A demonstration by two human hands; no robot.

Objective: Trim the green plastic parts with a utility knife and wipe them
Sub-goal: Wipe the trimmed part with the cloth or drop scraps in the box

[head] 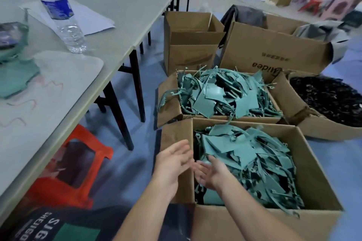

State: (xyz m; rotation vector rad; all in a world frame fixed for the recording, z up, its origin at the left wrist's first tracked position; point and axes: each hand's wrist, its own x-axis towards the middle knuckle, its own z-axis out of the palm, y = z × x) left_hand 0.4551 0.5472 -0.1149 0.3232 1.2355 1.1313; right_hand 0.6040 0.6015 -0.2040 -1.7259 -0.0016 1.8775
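Left hand (172, 159): open, empty, above box flap.
Right hand (210, 172): open, apparently empty, over green parts (250, 154).
Parts: jumbled, no shared axis.

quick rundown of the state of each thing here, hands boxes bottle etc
left hand: open, empty, over the near box's flap
right hand: open, palm up, empty
near box: open, full of green parts
far box: open, heaped with green parts
water bottle: upright on table, nearly empty
red stool: upright under the table
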